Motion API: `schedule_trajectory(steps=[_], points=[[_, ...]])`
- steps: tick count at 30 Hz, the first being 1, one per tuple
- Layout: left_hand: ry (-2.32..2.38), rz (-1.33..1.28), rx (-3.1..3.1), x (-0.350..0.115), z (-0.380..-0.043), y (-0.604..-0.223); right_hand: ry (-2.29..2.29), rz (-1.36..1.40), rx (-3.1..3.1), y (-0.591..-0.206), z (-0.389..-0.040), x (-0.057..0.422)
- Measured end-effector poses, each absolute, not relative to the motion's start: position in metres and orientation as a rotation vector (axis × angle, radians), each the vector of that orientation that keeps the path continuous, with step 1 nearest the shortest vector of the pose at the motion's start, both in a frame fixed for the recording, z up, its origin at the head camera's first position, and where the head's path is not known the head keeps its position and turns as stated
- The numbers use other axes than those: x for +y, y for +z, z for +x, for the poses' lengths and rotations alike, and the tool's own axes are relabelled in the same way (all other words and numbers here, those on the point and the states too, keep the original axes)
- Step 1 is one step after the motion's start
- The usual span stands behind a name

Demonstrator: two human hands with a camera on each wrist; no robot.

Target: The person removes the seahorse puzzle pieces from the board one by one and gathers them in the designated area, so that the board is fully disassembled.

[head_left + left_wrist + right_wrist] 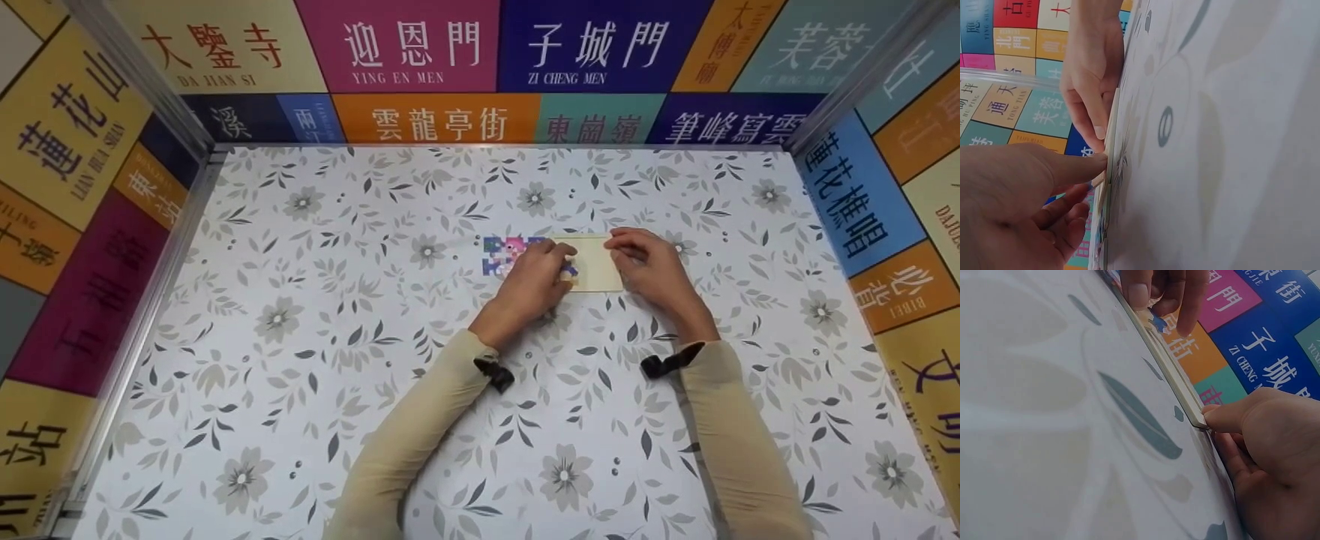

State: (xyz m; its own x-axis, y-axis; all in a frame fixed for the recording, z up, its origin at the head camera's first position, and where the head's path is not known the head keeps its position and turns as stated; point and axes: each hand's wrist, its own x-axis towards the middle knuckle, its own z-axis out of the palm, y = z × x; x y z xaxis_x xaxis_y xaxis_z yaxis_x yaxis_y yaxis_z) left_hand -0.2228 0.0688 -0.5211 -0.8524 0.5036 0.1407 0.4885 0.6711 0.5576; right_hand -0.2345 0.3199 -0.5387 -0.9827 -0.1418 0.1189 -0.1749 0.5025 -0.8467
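Note:
On the table lies a thin cream puzzle tray (600, 262) with a raised rim, its right part bare. Colourful jigsaw pieces (491, 256) in pink, purple and blue lie at its left, partly hidden under my left hand (531, 281). That hand grips across the tray, thumb at the near rim and bent fingers over the pieces. A small blue piece (1158, 324) shows between its thumb and fingers in the right wrist view. My right hand (654, 266) pinches the tray's right end, with the thumb (1221, 417) on the corner and the other fingers lower down.
The table (360, 247) has a white cover printed with grey flowers and leaves. Panels with coloured blocks and large characters (412, 45) wall it in at the back and both sides. Black bands (493, 373) circle both wrists.

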Motion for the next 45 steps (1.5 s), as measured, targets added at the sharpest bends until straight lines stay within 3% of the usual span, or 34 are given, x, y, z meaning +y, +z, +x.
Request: schedule_trajectory(steps=[30,45], points=[[0.852,0.893,2.889,0.0701,-0.2259,-0.5224,1.508,0.252,-2.711,-0.5495,-0.2419,0.3255],[0.668,1.049,2.960,0.0662,-0.2219,-0.5183,1.528,0.276,-2.700,-0.5483,-0.2393,0.3247]])
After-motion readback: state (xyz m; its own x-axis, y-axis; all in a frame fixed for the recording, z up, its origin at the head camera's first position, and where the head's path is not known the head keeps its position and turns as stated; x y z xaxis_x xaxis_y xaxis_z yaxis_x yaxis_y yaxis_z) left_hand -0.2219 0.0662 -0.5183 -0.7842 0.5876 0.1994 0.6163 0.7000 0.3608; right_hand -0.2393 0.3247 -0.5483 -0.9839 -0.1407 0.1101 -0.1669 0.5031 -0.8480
